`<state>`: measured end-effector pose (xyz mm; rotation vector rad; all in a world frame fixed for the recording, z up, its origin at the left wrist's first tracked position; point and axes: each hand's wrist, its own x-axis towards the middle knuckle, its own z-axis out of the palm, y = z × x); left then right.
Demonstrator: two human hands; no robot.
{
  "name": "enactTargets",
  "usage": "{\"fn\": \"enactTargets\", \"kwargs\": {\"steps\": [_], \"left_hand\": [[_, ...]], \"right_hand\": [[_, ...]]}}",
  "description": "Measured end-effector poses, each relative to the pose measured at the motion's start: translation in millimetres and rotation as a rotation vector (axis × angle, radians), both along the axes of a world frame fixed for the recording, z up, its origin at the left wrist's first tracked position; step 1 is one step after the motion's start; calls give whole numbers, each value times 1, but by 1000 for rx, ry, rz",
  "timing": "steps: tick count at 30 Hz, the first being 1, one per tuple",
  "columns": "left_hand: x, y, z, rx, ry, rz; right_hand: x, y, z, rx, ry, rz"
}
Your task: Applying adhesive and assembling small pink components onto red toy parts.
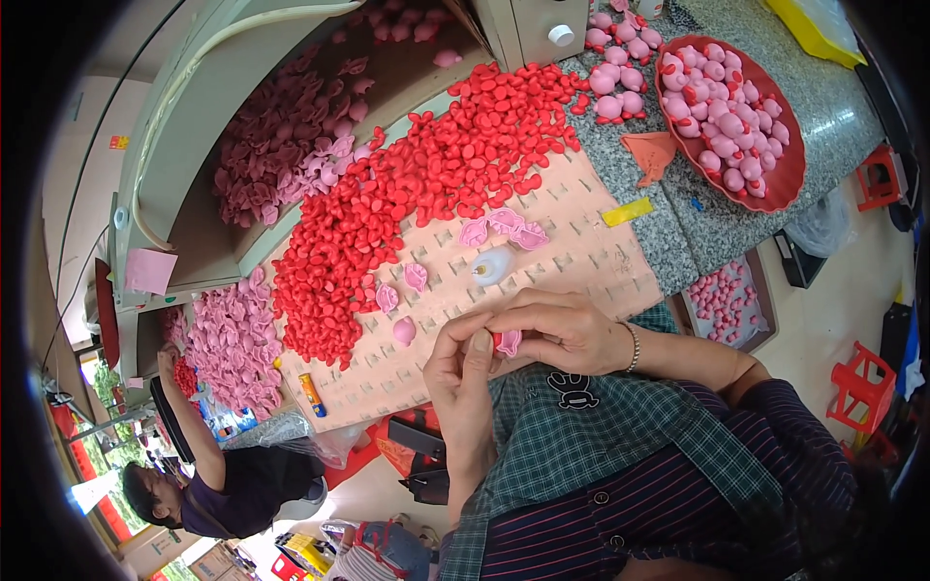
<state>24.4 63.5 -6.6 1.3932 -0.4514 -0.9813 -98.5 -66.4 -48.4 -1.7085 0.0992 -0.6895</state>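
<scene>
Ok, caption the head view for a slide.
Left hand and right hand hold a small pink ruffled piece near a mound of red rounded pieces.

Green checked apron [552, 436], dark striped shirt [567, 513] (plus bracelet [635, 349]).

From where I stand, the left hand [463, 373] and right hand [573, 327] hide part of the small pink piece [510, 344]. The yellow tray [821, 37] is cut off up top — and whatever the co-worker's hand [169, 356] touches looks too small to tell.
</scene>
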Motion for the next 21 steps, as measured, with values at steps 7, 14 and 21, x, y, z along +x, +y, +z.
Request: {"fn": "enactTargets", "kwargs": {"steps": [7, 14, 21], "left_hand": [[-19, -5, -7, -111, -341, 68], [-20, -10, -16, -47, -736, 107], [-19, -13, -1, 41, -877, 3]], "right_hand": [[-1, 8, 14, 758, 56, -40], [-2, 10, -4, 1032, 59, 95], [-5, -3, -1, 980, 166, 190]]}}
